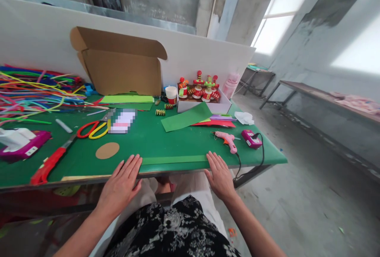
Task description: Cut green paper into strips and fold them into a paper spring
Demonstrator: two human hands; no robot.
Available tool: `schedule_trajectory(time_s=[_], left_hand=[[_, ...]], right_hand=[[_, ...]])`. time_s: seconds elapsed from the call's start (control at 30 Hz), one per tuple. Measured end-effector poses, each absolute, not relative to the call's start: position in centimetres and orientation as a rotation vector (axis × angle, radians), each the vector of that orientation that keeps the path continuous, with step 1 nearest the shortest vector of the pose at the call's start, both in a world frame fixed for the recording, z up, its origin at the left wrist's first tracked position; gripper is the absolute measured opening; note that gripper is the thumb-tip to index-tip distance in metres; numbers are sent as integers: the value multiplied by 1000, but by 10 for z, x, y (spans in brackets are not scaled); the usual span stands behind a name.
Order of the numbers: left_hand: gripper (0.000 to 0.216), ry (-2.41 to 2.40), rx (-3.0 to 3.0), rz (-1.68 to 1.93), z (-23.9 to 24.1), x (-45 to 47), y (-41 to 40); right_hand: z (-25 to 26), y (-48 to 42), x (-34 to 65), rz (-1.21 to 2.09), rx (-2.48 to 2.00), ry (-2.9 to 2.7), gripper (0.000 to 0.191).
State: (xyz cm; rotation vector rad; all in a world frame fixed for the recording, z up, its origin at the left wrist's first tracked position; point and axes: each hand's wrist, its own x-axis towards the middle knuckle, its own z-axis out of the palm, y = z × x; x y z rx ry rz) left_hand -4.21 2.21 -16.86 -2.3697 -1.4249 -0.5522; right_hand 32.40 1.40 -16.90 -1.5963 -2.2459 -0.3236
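In the lower centre, a green strip (175,160) lies along the front of the table (142,142); the left hand (124,180) and right hand (220,176) rest flat at its 2 ends, gripping nothing. Left of centre lie a cardboard disc (107,150) and scissors (102,124); right of centre, a glue gun (228,141), its cord (239,163) drooping near the right hand.

Paper strip (173,159) on table (144,140); scissors (103,123) left, glue gun (228,139) right.
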Motion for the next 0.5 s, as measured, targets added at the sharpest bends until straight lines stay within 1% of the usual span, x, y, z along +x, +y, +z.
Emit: schedule_trajectory(time_s=[0.13,0.3,0.4,0.5], left_hand=[[61,-1478,-2302,-550,-168,-52,21],[56,-1592,-2259,-628,-155,-62,17],[53,-1596,-2309,-721,-146,-51,25],[54,-1524,-2397,-726,-145,-30,42]], right_hand=[[-170,14,327,-327,-1605,-2218,54],[-166,16,329,-219,-1574,-2183,55],[-156,19,322,-162,-1570,-2142,56],[-143,24,306,-138,-1547,-2182,56]])
